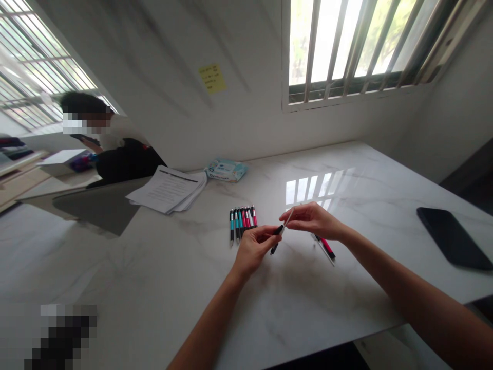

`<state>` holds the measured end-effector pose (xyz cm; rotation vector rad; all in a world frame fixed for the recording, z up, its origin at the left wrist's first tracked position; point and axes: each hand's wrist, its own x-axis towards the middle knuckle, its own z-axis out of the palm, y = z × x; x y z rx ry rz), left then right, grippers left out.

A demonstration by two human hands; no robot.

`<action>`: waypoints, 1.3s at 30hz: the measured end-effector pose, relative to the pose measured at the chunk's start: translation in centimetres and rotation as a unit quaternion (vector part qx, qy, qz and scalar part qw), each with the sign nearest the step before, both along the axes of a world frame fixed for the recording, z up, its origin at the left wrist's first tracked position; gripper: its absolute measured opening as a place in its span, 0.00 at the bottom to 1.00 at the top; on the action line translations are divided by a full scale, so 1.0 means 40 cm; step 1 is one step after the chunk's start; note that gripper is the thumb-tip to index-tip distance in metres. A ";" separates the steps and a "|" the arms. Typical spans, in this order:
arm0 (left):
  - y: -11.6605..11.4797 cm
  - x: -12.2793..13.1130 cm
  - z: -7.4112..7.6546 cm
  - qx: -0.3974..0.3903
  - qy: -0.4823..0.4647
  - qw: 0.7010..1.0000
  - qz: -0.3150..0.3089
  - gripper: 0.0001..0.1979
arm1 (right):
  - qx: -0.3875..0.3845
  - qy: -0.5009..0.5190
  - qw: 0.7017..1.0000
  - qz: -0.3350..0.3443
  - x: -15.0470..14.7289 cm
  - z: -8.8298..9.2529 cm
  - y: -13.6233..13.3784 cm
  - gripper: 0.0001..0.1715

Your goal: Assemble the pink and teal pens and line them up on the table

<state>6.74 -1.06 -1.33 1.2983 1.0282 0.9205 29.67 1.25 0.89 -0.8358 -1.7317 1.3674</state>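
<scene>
Head view: one pen row, at least six slim teal and red pens, count partly hidden, lies on the glossy, marbled tabletop. Right of the row, left hand grips one black pen barrel; right hand pinches one thin, pale rod. Beyond the row: one blue packet, one yellow note, lettering illegible.

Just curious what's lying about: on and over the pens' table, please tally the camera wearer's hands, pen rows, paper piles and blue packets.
Left hand and right hand: 2
Row of pens: 1
Paper pile: 1
Blue packet: 1
Total: 5
</scene>
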 end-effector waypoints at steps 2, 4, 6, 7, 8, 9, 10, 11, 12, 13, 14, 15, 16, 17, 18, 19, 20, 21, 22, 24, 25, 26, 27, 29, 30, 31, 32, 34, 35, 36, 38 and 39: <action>-0.001 -0.001 0.003 -0.005 -0.024 1.000 0.002 0.17 | 0.008 -0.036 0.999 0.009 0.009 -0.005 0.007 0.25; -0.002 -0.003 0.009 -0.005 -0.062 0.998 0.001 0.16 | 0.041 -0.108 0.992 -0.059 0.025 -0.019 0.022 0.22; -0.003 -0.006 0.016 0.006 -0.096 0.995 -0.004 0.14 | 0.089 -0.209 0.958 -0.173 0.045 -0.041 0.043 0.15; -0.003 -0.007 0.020 0.014 -0.108 0.994 -0.005 0.13 | 0.105 -0.255 0.935 -0.221 0.055 -0.054 0.053 0.13; -0.004 -0.009 0.024 0.021 -0.117 0.993 -0.003 0.12 | 0.112 -0.291 0.916 -0.254 0.064 -0.067 0.063 0.12; -0.004 -0.010 0.026 0.026 -0.125 0.992 0.000 0.12 | 0.111 -0.315 0.902 -0.274 0.071 -0.080 0.072 0.12; -0.004 -0.010 0.028 0.028 -0.131 0.991 0.003 0.12 | 0.105 -0.331 0.893 -0.286 0.077 -0.093 0.081 0.13; -0.004 -0.010 0.028 0.029 -0.134 0.991 0.007 0.12 | 0.100 -0.342 0.887 -0.294 0.080 -0.104 0.088 0.13; -0.003 -0.009 0.027 0.027 -0.134 0.991 0.010 0.12 | 0.097 -0.352 0.881 -0.302 0.082 -0.115 0.095 0.14; -0.003 -0.008 0.024 0.024 -0.131 0.991 0.013 0.12 | 0.098 -0.362 0.873 -0.311 0.083 -0.124 0.101 0.15; -0.002 -0.007 0.021 0.021 -0.125 0.992 0.017 0.13 | 0.100 -0.372 0.866 -0.318 0.083 -0.132 0.107 0.15; 0.000 -0.005 0.017 0.017 -0.115 0.993 0.020 0.13 | 0.102 -0.380 0.861 -0.322 0.082 -0.138 0.113 0.14; 0.001 -0.004 0.013 0.015 -0.103 0.994 0.025 0.14 | 0.105 -0.388 0.857 -0.323 0.081 -0.143 0.119 0.13; 0.002 -0.003 0.010 0.013 -0.089 0.996 0.030 0.14 | 0.107 -0.394 0.854 -0.323 0.079 -0.146 0.124 0.11; 0.004 -0.003 0.008 0.013 -0.073 0.997 0.034 0.15 | 0.109 -0.399 0.852 -0.321 0.078 -0.148 0.128 0.09; 0.005 -0.003 0.006 0.012 -0.057 0.998 0.037 0.15 | 0.113 -0.403 0.851 -0.316 0.078 -0.149 0.131 0.08; 0.007 -0.003 0.005 0.012 -0.042 0.998 0.040 0.15 | 0.119 -0.404 0.852 -0.312 0.077 -0.149 0.133 0.08; 0.008 -0.005 0.004 0.011 -0.029 0.999 0.042 0.15 | 0.125 -0.402 0.853 -0.308 0.077 -0.149 0.133 0.08; 0.010 -0.006 0.003 0.010 -0.018 0.999 0.043 0.15 | 0.133 -0.401 0.854 -0.303 0.077 -0.148 0.132 0.08; 0.014 -0.010 -0.001 0.007 0.002 0.999 0.045 0.15 | 0.141 -0.387 0.863 -0.293 0.079 -0.145 0.126 0.09; 0.016 -0.012 -0.003 0.005 0.012 0.999 0.046 0.16 | 0.137 -0.366 0.874 -0.287 0.079 -0.143 0.122 0.09; 0.018 -0.014 -0.005 0.004 0.021 0.999 0.046 0.16 | 0.126 -0.335 0.891 -0.279 0.080 -0.139 0.118 0.08; 0.020 -0.016 -0.008 0.006 0.031 0.998 0.046 0.16 | 0.111 -0.295 0.911 -0.267 0.080 -0.134 0.114 0.08; 0.021 -0.019 -0.010 0.021 0.056 0.997 0.046 0.15 | 0.076 -0.204 0.947 -0.236 0.079 -0.120 0.106 0.09; 0.020 -0.020 -0.009 0.037 0.072 0.995 0.049 0.14 | 0.062 -0.166 0.959 -0.220 0.077 -0.111 0.101 0.11; 0.019 -0.022 -0.008 0.057 0.094 0.992 0.054 0.13 | 0.052 -0.135 0.968 -0.204 0.075 -0.101 0.097 0.12; 0.018 -0.023 -0.006 0.079 0.120 0.988 0.063 0.12 | 0.044 -0.109 0.975 -0.189 0.072 -0.090 0.092 0.13; 0.014 -0.024 0.000 0.117 0.172 0.975 0.082 0.11 | 0.034 -0.067 0.984 -0.164 0.067 -0.069 0.082 0.15; 0.012 -0.025 0.002 0.131 0.194 0.968 0.089 0.11 | 0.031 -0.050 0.986 -0.153 0.065 -0.059 0.077 0.16; 0.011 -0.026 0.004 0.141 0.209 0.963 0.093 0.10 | 0.029 -0.035 0.988 -0.145 0.063 -0.051 0.072 0.16; 0.010 -0.026 0.004 0.150 0.223 0.958 0.096 0.10 | 0.029 -0.020 0.991 -0.130 0.060 -0.038 0.063 0.15; 0.010 -0.027 0.004 0.152 0.226 0.957 0.095 0.10 | 0.029 -0.017 0.992 -0.122 0.059 -0.034 0.059 0.15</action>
